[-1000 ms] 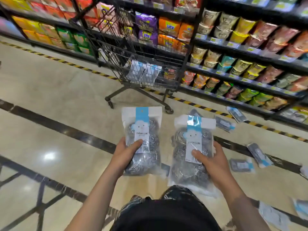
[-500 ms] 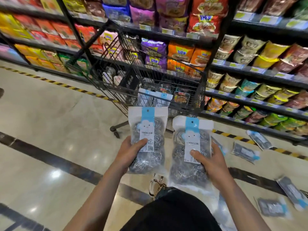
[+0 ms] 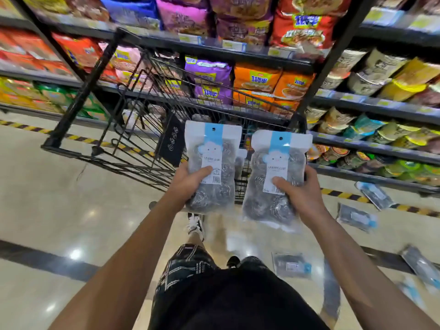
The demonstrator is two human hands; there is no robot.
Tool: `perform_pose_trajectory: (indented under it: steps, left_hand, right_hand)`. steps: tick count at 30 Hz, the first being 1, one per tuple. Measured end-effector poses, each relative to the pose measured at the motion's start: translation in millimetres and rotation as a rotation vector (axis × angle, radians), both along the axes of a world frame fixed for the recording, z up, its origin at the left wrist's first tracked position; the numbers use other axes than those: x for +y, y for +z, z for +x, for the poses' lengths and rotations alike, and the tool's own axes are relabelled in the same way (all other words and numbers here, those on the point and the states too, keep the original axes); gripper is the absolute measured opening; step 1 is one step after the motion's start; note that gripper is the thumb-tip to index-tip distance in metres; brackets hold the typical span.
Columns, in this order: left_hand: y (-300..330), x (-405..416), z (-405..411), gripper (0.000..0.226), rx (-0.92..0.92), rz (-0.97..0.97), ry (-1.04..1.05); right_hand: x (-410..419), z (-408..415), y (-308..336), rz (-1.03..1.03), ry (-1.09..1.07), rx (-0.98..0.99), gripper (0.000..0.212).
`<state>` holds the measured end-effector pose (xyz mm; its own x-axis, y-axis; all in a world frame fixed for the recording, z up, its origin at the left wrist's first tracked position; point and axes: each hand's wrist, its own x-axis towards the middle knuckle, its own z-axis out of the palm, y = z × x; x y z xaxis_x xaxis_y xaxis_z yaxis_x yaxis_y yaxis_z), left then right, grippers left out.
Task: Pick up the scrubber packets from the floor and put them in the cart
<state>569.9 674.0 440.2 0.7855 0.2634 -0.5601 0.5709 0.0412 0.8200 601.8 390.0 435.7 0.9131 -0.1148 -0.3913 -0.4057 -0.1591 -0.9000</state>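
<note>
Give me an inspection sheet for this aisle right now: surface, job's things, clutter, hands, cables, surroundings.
Surface: glossy floor with dark bands.
Job's things: two scrubber packets held upright, left packet and right packet; black wire cart just ahead; four loose packets plainly visible on the floor at right, more blurred at the edge.
Clutter: nothing seen besides those packets.
Hands: left hand grips one packet, right hand grips the other.
Cables: nothing seen.
Surroundings: shelves of noodle packs and cups.

Open-topped cart (image 3: 152,129) ahead; shelves (image 3: 371,110) block behind it.
</note>
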Motion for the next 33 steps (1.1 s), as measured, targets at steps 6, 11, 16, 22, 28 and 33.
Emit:
perform_pose_trajectory:
  steps: [6, 11, 16, 22, 28, 33]
  left_hand:
    - [-42, 48, 100, 0.054, 0.1, -0.013, -0.035]
    - [-88, 69, 171, 0.103, 0.251, -0.023, -0.136]
    - [-158, 71, 221, 0.106, 0.353, 0.051, -0.209]
    - [-250, 51, 244, 0.041, 0.473, 0.05, -0.217]
    - [-338, 26, 233, 0.039, 0.467, -0.102, -0.374]
    - [-348, 8, 219, 0.08, 0.297, 0.258, -0.426]
  right_hand:
    - [39, 83, -44, 0.219, -0.239, 0.261, 0.06]
    - [66, 135, -74, 0.161, -0.443, 0.343, 0.06]
    - [78, 184, -121, 0.035, -0.512, 0.302, 0.073]
    - [77, 227, -221, -0.35, -0.34, 0.339, 0.07]
    - [64, 230, -310, -0.403, -0.102, 0.512, 0.085]
    - [57, 220, -315, -0.723, -0.01, 0.531, 0.09]
